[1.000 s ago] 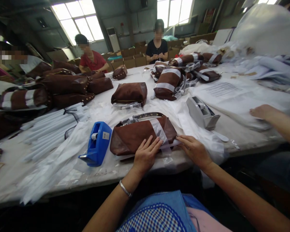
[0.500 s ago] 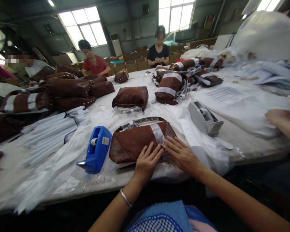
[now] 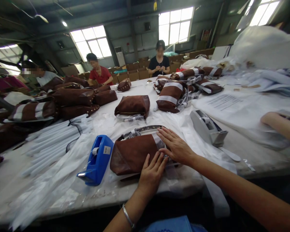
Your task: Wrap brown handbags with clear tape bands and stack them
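Observation:
A brown handbag [image 3: 132,151] with a studded strap lies on the table in front of me, a white band [image 3: 158,140] wrapped across its right part. My left hand [image 3: 153,170] rests on the bag's near edge, fingers stretched out. Flat over the band and the bag's upper right side lies my right hand [image 3: 175,145], its fingers extended and covering part of both. Neither hand grasps anything. Left of the bag stands a blue tape dispenser [image 3: 99,160]. A second, grey tape dispenser [image 3: 207,129] is to the right.
Another brown bag [image 3: 132,105] lies just beyond. Banded bags [image 3: 170,96] are heaped farther back, and more bags [image 3: 72,96] pile up at left beside white rolls [image 3: 55,141]. A co-worker's arm [image 3: 280,124] reaches in at right over white plastic sheets. Other people sit across the table.
My right hand has slid up and left from the bag's near edge onto the white band. The left hand has shifted slightly right along the bag. The view has tilted up.

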